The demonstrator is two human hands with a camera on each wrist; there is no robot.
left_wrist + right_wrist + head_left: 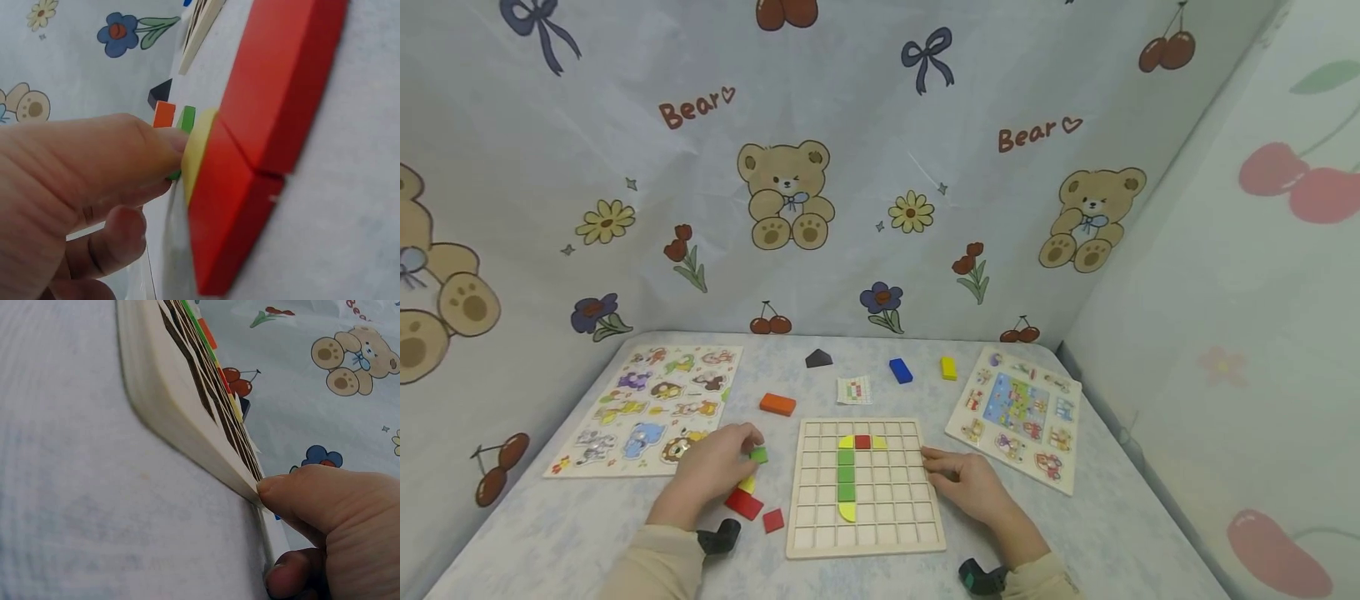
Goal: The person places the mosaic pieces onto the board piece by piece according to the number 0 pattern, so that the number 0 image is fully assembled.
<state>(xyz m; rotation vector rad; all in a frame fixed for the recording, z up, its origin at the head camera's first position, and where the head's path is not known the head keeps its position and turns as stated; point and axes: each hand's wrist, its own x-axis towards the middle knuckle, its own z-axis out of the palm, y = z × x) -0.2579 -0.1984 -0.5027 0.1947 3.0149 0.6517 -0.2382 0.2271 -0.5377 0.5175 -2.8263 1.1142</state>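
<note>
My left hand [718, 462] pinches a green square block [759, 455] between thumb and fingers, left of the wooden grid board [867, 543]. Right beside it lie a yellow piece [199, 153] and red blocks [744, 503], close to my thumb in the left wrist view. On the board, a red square [862, 442] sits between two yellow pieces in an upper row, and a column of green squares [846, 473] runs down to a yellow rounded piece [847, 512]. My right hand [973, 487] touches the board's right edge with its fingertips; the right wrist view shows the thumb against that edge.
A small pattern card [854, 390] lies behind the board, among orange [777, 404], black [818, 358], blue [901, 371] and yellow [948, 368] blocks. Animal puzzle boards stand left [655, 417] and right [958, 421]. One red square [773, 521] lies near the board's left edge.
</note>
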